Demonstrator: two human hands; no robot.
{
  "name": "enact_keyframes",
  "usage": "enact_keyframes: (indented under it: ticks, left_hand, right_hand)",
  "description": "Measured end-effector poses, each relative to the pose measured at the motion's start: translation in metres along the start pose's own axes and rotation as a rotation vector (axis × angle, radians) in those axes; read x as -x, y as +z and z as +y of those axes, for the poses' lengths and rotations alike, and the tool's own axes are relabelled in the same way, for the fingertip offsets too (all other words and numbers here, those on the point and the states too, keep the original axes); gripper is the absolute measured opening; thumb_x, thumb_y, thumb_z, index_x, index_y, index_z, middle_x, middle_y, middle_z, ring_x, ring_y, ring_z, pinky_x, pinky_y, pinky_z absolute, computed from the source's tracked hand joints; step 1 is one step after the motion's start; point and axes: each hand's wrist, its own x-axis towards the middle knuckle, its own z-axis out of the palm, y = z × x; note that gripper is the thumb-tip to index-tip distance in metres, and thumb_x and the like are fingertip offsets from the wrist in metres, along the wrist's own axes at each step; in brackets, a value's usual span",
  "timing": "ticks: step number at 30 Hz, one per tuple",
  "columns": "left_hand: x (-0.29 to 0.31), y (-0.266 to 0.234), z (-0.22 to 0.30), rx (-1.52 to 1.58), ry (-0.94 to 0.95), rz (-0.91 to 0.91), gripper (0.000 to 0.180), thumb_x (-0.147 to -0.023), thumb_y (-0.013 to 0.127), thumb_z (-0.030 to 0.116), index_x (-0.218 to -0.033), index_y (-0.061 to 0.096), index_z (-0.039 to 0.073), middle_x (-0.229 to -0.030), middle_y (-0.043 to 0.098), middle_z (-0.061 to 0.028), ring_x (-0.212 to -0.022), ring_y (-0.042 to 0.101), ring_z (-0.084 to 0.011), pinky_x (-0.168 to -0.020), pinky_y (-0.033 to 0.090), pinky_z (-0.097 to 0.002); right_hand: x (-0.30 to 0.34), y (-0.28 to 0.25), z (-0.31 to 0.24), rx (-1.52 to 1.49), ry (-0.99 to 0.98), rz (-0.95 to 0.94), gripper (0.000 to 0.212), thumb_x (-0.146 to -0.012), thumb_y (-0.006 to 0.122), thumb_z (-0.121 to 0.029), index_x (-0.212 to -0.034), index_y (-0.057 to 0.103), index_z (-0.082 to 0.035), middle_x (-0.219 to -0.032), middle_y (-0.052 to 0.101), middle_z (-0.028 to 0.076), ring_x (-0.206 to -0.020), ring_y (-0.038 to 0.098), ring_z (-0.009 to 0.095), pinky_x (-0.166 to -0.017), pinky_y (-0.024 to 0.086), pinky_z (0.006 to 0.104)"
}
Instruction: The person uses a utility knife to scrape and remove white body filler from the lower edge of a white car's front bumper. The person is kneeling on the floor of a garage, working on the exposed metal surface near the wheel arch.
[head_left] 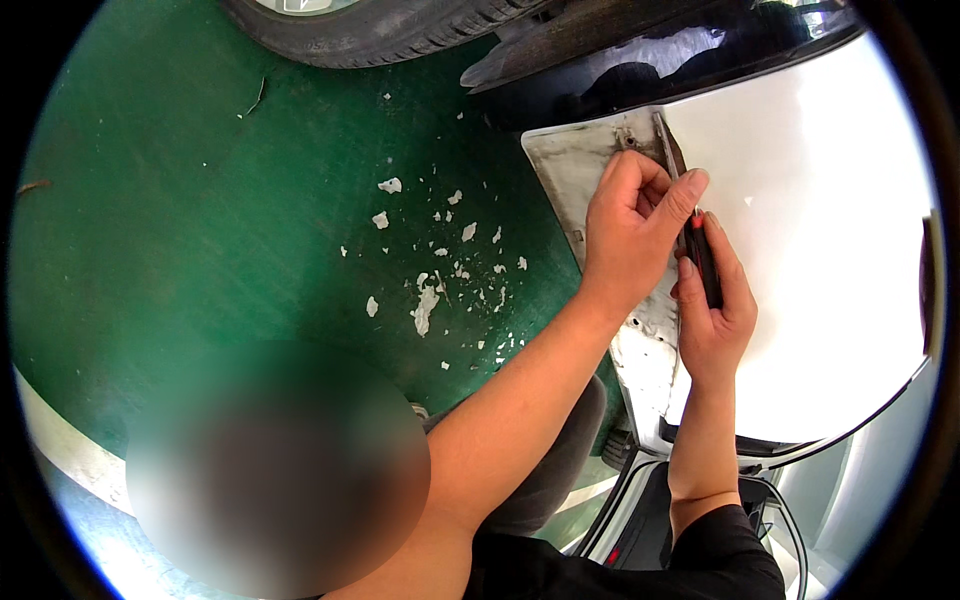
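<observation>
Green floor [180,230], black tyre [385,42] at upper edge, thin dark strand [260,95], pale band [75,438] at lower left

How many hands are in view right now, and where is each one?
2: the left hand beside the upper part of the black-and-red-handled tool, and the right hand gripping it lower down. The blurred patch at lower left could hide more.

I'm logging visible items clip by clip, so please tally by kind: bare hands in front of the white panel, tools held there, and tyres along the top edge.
Bare hands: 2 (left hand, right hand)
Black-and-red-handled tool: 1
Tyre: 1
Total: 4
</observation>
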Motion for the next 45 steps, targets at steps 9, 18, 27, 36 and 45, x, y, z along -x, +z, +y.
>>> enact_keyframes:
  ticks: [9, 18, 27, 36, 45]
  left_hand:
    - [-0.003, 0.000, -0.003, -0.010, 0.026, -0.010, 0.034, -0.104, 0.080, 0.031, -0.090, 0.059, 0.008, -0.081, 0.057, 0.0063, -0.074, 0.048, -0.0020, -0.065, 0.042, -0.0203]
    - [-0.003, 0.000, -0.005, -0.004, 0.030, -0.014, 0.033, -0.105, 0.079, 0.031, -0.091, 0.060, 0.008, -0.081, 0.058, 0.0062, -0.074, 0.048, -0.0017, -0.065, 0.043, -0.0199]
    - [-0.004, -0.001, -0.008, -0.006, 0.015, -0.014, 0.034, -0.105, 0.078, 0.032, -0.091, 0.059, 0.009, -0.081, 0.057, 0.0062, -0.074, 0.048, -0.0017, -0.064, 0.042, -0.0200]
    - [-0.002, 0.000, -0.005, -0.073, 0.014, -0.016, 0.035, -0.106, 0.077, 0.033, -0.090, 0.058, 0.009, -0.081, 0.057, 0.0063, -0.074, 0.048, -0.0019, -0.064, 0.042, -0.0202]
    - [-0.006, -0.002, -0.006, -0.002, 0.017, -0.021, 0.034, -0.106, 0.078, 0.031, -0.090, 0.059, 0.008, -0.081, 0.059, 0.0061, -0.074, 0.050, -0.0014, -0.064, 0.043, -0.0198]
  right_hand:
    - [-0.001, 0.002, -0.008, -0.002, 0.014, 0.014, 0.047, -0.101, 0.071, 0.004, -0.147, 0.066, -0.003, -0.127, 0.076, 0.012, -0.109, 0.070, 0.014, -0.096, 0.055, 0.0291]
    - [-0.001, 0.005, -0.014, 0.026, 0.056, 0.017, 0.046, -0.101, 0.071, 0.004, -0.147, 0.067, -0.003, -0.130, 0.076, 0.012, -0.117, 0.071, 0.017, -0.102, 0.055, 0.0308]
    - [-0.001, 0.010, -0.021, 0.056, 0.055, 0.019, 0.047, -0.101, 0.069, 0.005, -0.147, 0.066, -0.003, -0.133, 0.074, 0.012, -0.122, 0.071, 0.019, -0.105, 0.054, 0.0320]
    - [0.002, 0.013, -0.013, 0.072, -0.038, 0.058, 0.048, -0.100, 0.068, 0.007, -0.147, 0.066, -0.004, -0.130, 0.074, 0.012, -0.119, 0.071, 0.020, -0.104, 0.054, 0.0316]
    - [0.000, 0.016, -0.014, 0.113, -0.063, 0.057, 0.048, -0.101, 0.067, 0.007, -0.148, 0.066, -0.004, -0.129, 0.074, 0.013, -0.119, 0.072, 0.021, -0.104, 0.054, 0.0322]
